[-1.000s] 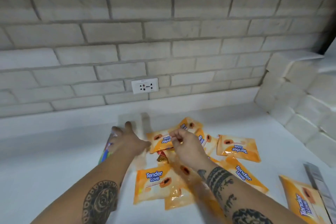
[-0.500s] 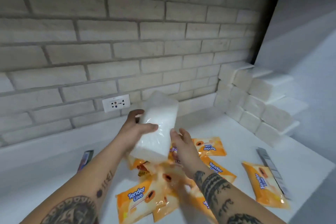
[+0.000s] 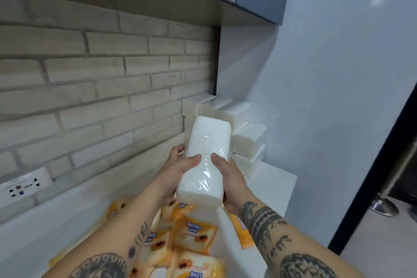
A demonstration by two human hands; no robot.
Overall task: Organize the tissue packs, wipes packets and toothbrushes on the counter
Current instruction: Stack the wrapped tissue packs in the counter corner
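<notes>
Both hands hold one soft white tissue pack in clear plastic wrap [image 3: 207, 149] at the centre of the head view, lifted above the white counter [image 3: 275, 178]. The left hand [image 3: 173, 174] curls its fingers round the left side of the pack and lays the thumb across the top face. The right hand [image 3: 228, 178] presses its thumb on the top face too, while its other fingers go under the pack, out of sight. The far end of the pack points to the stepped stack of white tissue packs [image 3: 246, 128] in the corner, right of centre.

I judge the step is to add this pack to that stack. To do it well, keep the pack level, line its long side with the packs already there, and lower it on a flat step without pushing, because the stack may slide.

Room is narrow: the grey brick wall [image 3: 101, 88] closes the left, the pale side wall [image 3: 246, 63] stands behind, and the counter edge runs just right of the stack. At lower centre, orange wipes packets [image 3: 196, 230] lie in a heap under the forearms.
</notes>
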